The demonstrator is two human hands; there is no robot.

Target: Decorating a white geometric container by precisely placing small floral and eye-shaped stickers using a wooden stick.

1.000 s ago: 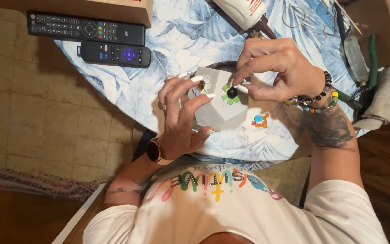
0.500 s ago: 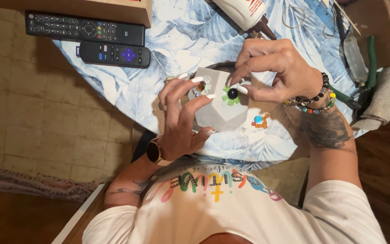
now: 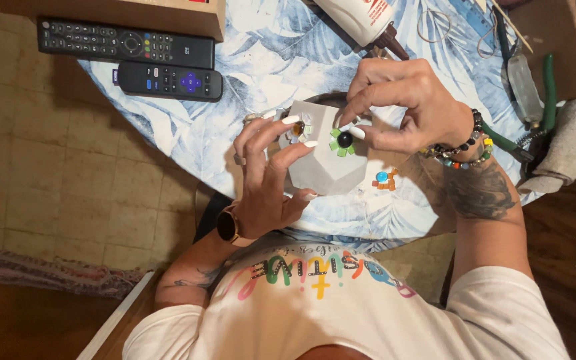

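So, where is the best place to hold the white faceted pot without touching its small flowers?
Grip the white pot by its bare facets nearest the body, from the side where the left hand cups it. They are flat, and the green flower under the right hand and the orange flower sit on other facets.

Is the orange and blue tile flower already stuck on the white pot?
No, the orange and blue tile flower lies on the tablecloth beside the white pot.

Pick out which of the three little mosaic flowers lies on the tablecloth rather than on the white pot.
The orange-petalled flower with a blue centre lies on the tablecloth; the other two sit on the pot.
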